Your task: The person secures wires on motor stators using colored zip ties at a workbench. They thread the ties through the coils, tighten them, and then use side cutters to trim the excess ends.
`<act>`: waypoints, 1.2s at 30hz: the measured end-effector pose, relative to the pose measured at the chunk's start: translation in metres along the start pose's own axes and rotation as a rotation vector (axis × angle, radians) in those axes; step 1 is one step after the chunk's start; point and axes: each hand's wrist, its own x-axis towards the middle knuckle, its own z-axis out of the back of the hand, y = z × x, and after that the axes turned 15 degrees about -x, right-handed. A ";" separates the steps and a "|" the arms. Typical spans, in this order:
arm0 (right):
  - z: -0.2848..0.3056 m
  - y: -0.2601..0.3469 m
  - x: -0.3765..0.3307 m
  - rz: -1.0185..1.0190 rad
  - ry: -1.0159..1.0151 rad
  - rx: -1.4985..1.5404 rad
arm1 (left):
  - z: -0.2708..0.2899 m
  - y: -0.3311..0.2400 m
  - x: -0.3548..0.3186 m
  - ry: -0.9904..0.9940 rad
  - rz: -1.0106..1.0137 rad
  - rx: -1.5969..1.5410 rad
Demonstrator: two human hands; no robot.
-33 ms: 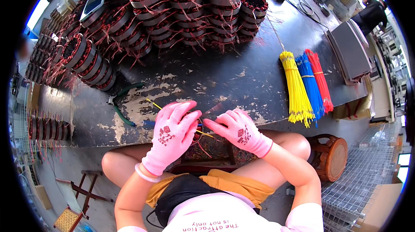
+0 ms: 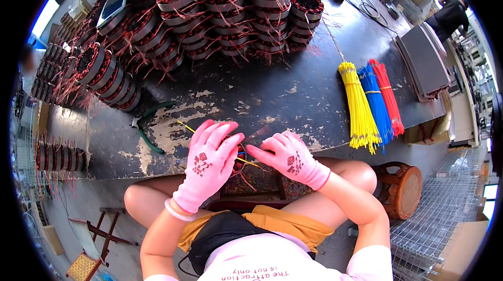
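Note:
Both hands wear pink gloves and meet over the near edge of the table. My left hand [image 2: 208, 155] is closed, its fingers bent over a wound motor stator [image 2: 241, 151] that it mostly hides. A yellow lead wire [image 2: 186, 126] pokes out beyond its fingertips, and another yellow wire end [image 2: 247, 162] shows between the hands, with a bit of blue beside it. My right hand [image 2: 290, 158] is closed, thumb and forefinger brought together at the stator's right side; what they pinch is hidden. Green-handled pliers [image 2: 150, 142] lie to the left.
Stacked stators [image 2: 225, 8] with loose red leads fill the back and left of the table. Yellow [image 2: 359, 108], blue [image 2: 375, 100] and red wire bundles [image 2: 386, 97] lie at the right. A wooden stool [image 2: 401, 192] stands beside my right knee. Someone in black [image 2: 449, 18] is far right.
A blue wire end beside the pliers, left of my left hand, is no longer visible. My left fingers have shifted slightly; my right hand has hardly moved.

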 end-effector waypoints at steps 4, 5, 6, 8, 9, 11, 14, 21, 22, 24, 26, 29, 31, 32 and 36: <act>-0.005 -0.003 0.002 0.015 0.025 -0.008 | -0.014 0.008 -0.006 0.045 0.061 -0.060; -0.001 -0.008 -0.004 -0.007 0.061 -0.022 | -0.019 0.005 -0.001 0.050 0.071 -0.065; -0.002 -0.011 -0.011 -0.019 0.045 0.006 | -0.021 0.003 0.002 0.061 0.077 -0.072; 0.008 -0.015 -0.017 -0.159 0.012 0.130 | -0.027 -0.003 0.007 0.011 0.102 -0.084; 0.015 -0.019 -0.022 -0.260 -0.037 0.196 | -0.026 -0.004 0.004 -0.039 0.131 -0.082; 0.048 -0.043 -0.036 -0.489 -0.142 0.094 | -0.017 -0.003 -0.001 -0.071 0.016 0.024; 0.080 -0.101 -0.103 -0.934 -0.300 -0.150 | -0.014 -0.002 -0.009 -0.028 -0.035 0.107; 0.110 -0.201 -0.245 -1.399 -0.074 -0.544 | -0.024 -0.002 -0.003 0.018 -0.081 0.154; 0.107 -0.208 -0.241 -1.454 0.041 -0.491 | -0.024 -0.001 -0.003 0.026 -0.082 0.173; 0.105 -0.214 -0.221 -1.536 0.225 -0.406 | -0.022 -0.001 -0.003 0.041 -0.065 0.182; 0.107 -0.222 -0.223 -1.555 0.182 -0.342 | -0.020 -0.002 -0.006 0.053 -0.048 0.191; 0.104 -0.223 -0.223 -1.571 0.104 -0.299 | -0.020 0.001 -0.005 0.024 -0.066 0.227; 0.102 -0.221 -0.222 -1.581 0.045 -0.309 | -0.019 -0.002 -0.005 0.017 -0.084 0.249; 0.101 -0.222 -0.222 -1.598 0.010 -0.297 | -0.019 -0.004 -0.004 0.013 -0.095 0.258; 0.108 -0.240 -0.236 -1.652 -0.051 -0.054 | -0.019 -0.007 -0.003 0.013 -0.066 0.225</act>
